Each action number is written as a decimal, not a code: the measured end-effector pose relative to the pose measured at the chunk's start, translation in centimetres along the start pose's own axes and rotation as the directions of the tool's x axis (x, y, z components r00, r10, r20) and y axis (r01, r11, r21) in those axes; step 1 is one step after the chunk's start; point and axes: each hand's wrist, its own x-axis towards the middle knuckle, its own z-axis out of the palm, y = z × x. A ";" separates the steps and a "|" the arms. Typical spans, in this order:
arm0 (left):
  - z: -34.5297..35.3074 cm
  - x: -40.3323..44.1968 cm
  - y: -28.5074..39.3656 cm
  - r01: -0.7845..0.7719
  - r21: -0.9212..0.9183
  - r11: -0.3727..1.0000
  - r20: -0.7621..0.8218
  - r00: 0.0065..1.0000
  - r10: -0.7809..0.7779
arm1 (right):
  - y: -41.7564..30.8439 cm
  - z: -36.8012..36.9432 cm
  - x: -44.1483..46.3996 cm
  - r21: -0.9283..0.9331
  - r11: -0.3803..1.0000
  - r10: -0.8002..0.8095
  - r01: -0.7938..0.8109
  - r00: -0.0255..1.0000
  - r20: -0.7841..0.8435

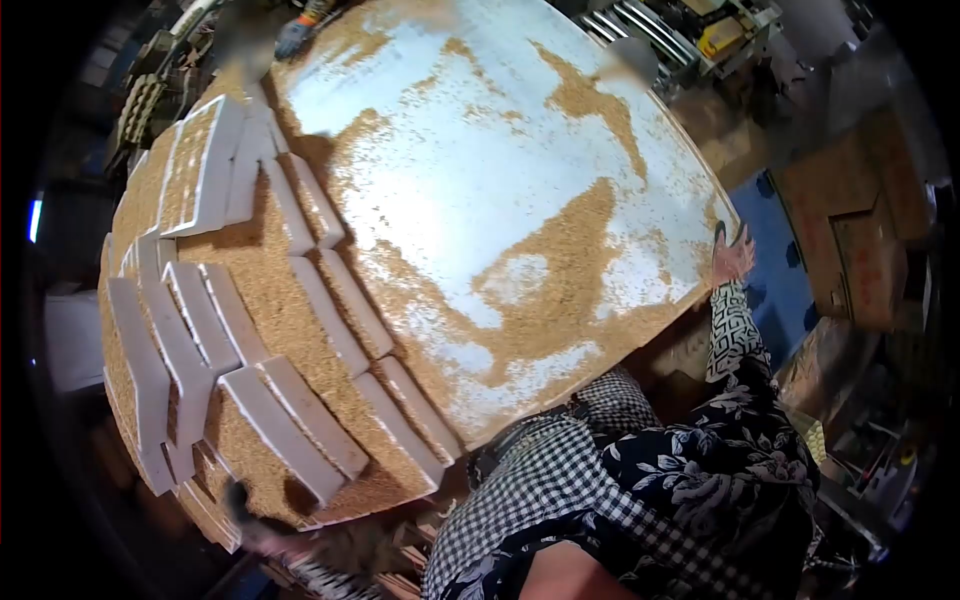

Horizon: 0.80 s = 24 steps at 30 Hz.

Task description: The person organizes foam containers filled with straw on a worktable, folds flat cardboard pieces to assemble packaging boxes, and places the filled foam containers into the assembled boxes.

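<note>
My right hand [733, 256] is at the right corner of a large white-topped board [440, 170], fingers spread, with dark covering on some fingertips. Nothing shows in its grasp. At the lower left, my left hand [268, 538] is by the near edge of a stack of white slabs [285, 430]. It is blurred, with a dark fingertip pointing up, and I cannot tell whether it touches the stack. Tan, sawdust-like grains [560, 260] lie in patches over the board and between the slabs.
Another person's gloved hand [292, 38] is at the far edge of the board. Metal rollers [650, 30] stand beyond the upper right edge. Cardboard boxes [850, 220] and a blue surface [770, 260] are on the right. Stacked trays [150, 100] stand at the upper left.
</note>
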 end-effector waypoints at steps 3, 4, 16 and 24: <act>11.1 -11.1 10.4 0.138 -0.040 0.990 0.950 0.314 -0.006 | -2.0 4.6 -5.3 -0.244 0.969 -0.051 0.046 0.999 -0.014; 16.1 -13.3 12.5 -0.064 -0.433 0.899 0.901 -0.024 0.432 | -5.9 6.1 -6.8 -0.280 0.959 -0.059 0.052 0.998 -0.017; 34.0 -38.0 15.2 -0.432 -0.610 0.664 0.791 -0.282 0.544 | -13.3 10.6 8.2 -0.114 0.988 -0.092 0.106 0.988 0.121; 25.7 -28.2 -8.7 -0.799 0.469 0.376 0.876 0.366 -0.315 | -26.9 16.2 -6.7 0.707 0.638 -0.762 0.307 0.120 0.636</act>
